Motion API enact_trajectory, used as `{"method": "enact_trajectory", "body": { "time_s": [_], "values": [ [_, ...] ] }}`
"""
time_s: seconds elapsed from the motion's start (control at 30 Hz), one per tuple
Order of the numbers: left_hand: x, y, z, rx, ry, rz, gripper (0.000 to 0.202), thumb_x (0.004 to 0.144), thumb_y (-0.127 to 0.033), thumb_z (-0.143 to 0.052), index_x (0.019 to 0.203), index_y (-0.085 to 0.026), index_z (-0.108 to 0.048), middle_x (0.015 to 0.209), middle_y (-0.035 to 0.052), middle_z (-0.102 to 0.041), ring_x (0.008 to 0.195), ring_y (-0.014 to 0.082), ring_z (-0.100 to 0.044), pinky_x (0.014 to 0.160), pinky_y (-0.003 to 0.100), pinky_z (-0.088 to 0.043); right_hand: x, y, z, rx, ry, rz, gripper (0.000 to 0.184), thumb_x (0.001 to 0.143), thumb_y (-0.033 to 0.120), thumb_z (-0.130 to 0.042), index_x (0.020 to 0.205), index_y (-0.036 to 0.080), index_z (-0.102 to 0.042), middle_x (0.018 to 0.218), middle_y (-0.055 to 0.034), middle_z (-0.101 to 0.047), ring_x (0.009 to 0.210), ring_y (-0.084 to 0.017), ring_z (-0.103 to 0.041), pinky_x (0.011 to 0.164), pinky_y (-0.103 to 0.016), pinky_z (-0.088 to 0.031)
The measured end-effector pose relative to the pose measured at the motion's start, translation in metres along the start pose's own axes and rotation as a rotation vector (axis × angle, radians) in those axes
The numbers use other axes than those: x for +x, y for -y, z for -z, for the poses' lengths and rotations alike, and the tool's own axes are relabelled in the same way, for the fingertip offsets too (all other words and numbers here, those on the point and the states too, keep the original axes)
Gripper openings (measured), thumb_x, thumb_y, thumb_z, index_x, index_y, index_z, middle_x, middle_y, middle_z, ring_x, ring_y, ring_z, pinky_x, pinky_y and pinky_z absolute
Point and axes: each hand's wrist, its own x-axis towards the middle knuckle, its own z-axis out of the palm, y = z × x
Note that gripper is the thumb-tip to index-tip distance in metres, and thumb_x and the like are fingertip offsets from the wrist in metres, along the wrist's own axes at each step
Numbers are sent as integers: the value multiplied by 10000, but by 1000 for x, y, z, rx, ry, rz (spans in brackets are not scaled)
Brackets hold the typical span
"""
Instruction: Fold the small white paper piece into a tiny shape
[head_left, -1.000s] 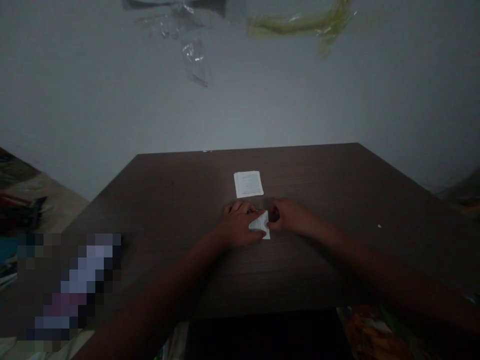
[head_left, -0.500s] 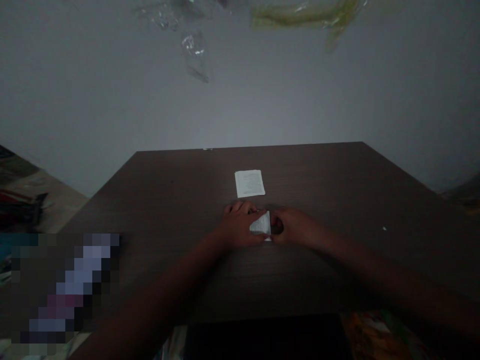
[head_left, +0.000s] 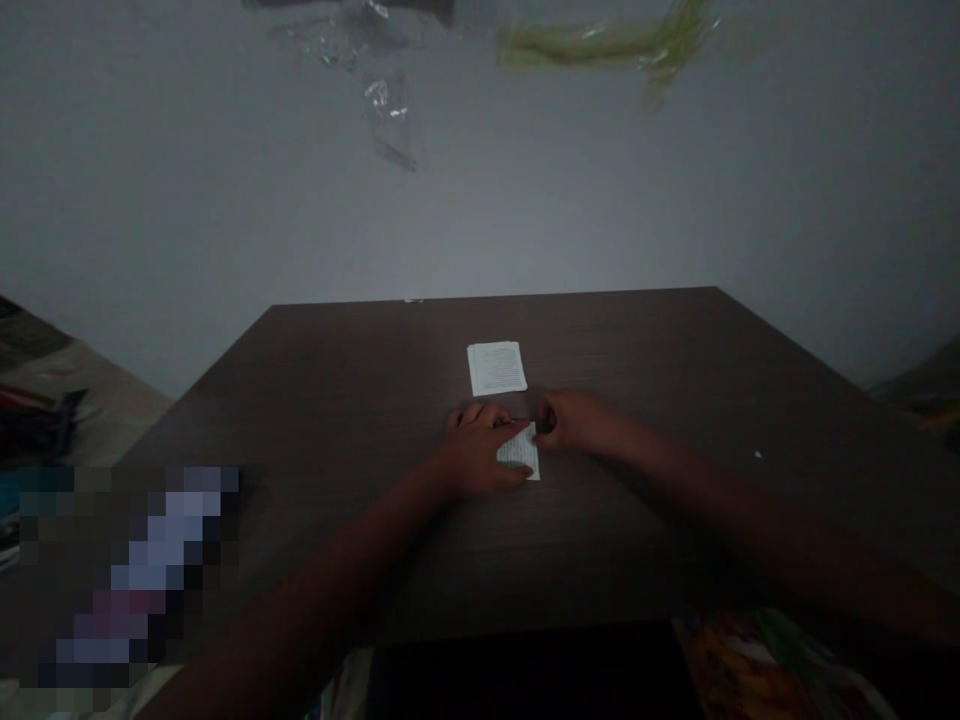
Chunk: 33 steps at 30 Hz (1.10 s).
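Note:
A small piece of printed paper [head_left: 523,452] lies on the dark wooden table, partly covered by my left hand [head_left: 478,458]. That hand holds it down, with the index finger across its upper part and the thumb along its lower edge. My right hand [head_left: 568,420] is closed at the upper right edge of the same paper, fingers curled and fingertips touching the edge. Just beyond both hands lies a squarish stack of printed paper [head_left: 498,368], its sheets slightly out of line.
The table [head_left: 360,370] meets a pale wall [head_left: 570,200] with clear and yellow tape on it. A tiny white scrap [head_left: 758,455] lies at the right. A blurred-out object [head_left: 150,570] is at the left edge. Colourful items [head_left: 742,665] show below the table's front.
My right hand has moved up along the paper's right edge, from the lower corner toward the upper one. My left hand stays on the paper. The view has shifted slightly.

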Motion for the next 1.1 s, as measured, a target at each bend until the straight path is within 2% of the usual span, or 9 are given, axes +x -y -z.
{"method": "enact_trajectory", "body": {
  "time_s": [0.13, 0.23, 0.4, 0.57, 0.77, 0.9, 0.97, 1.1],
  "values": [
    [-1, -1, 1, -1, -6, -15, 781, 1021, -600, -842, 1738, -366, -639, 1641, 100, -652, 1544, 446, -563, 1327, 622, -420, -26, 11, -2, 9, 88, 66, 161, 879, 301, -953, 916, 235, -811, 973, -71, -845, 850, -248, -759, 707, -322, -459],
    [-1, -2, 3, -1, 15, -2, 809, 1004, -604, -857, 1744, -365, -636, 1637, 112, -657, 1537, 460, -566, 1318, 646, -422, -32, 13, -2, 21, 79, 76, 151, 884, 296, -949, 926, 238, -816, 1000, -74, -853, 855, -246, -762, 712, -323, -460],
    [0, -2, 3, 4, 23, -7, 819, 1014, -613, -853, 1753, -342, -626, 1657, 133, -652, 1570, 460, -555, 1333, 657, -413, -8, 3, 4, 9, 30, -21, 170, 901, 306, -962, 945, 228, -817, 1023, -91, -844, 894, -263, -772, 736, -336, -489],
    [1, -2, 3, 3, 33, 11, 814, 998, -615, -858, 1738, -354, -642, 1657, 125, -657, 1581, 462, -558, 1344, 653, -403, 10, -4, 9, -28, -33, -23, 194, 940, 326, -961, 983, 214, -808, 1044, -108, -841, 926, -283, -772, 741, -349, -478],
    [1, -6, 6, 6, 49, 15, 820, 1025, -612, -834, 1763, -333, -613, 1690, 133, -631, 1602, 454, -528, 1353, 654, -380, -25, 10, -2, 3, 47, 44, 187, 877, 286, -969, 887, 230, -791, 954, -55, -837, 841, -241, -742, 699, -330, -444],
    [1, -5, 6, 10, 59, 19, 832, 1024, -628, -836, 1774, -364, -595, 1690, 127, -629, 1599, 438, -529, 1362, 657, -364, -42, 14, -11, 22, 73, 64, 171, 854, 248, -955, 869, 227, -786, 955, -55, -844, 828, -238, -735, 694, -330, -441],
    [2, -4, 5, 12, 58, 23, 832, 1019, -629, -838, 1773, -376, -594, 1691, 123, -631, 1592, 437, -534, 1364, 661, -360, -37, 11, -11, 22, 50, 54, 171, 868, 264, -953, 858, 227, -786, 948, -63, -839, 838, -249, -738, 698, -336, -446],
    [1, -3, 3, -7, 38, 6, 835, 1000, -604, -864, 1758, -355, -618, 1674, 126, -639, 1577, 455, -542, 1360, 670, -368, -11, -1, 0, -1, -24, -15, 163, 924, 295, -936, 903, 216, -796, 939, -72, -823, 836, -244, -737, 707, -336, -451]
  ]
}}
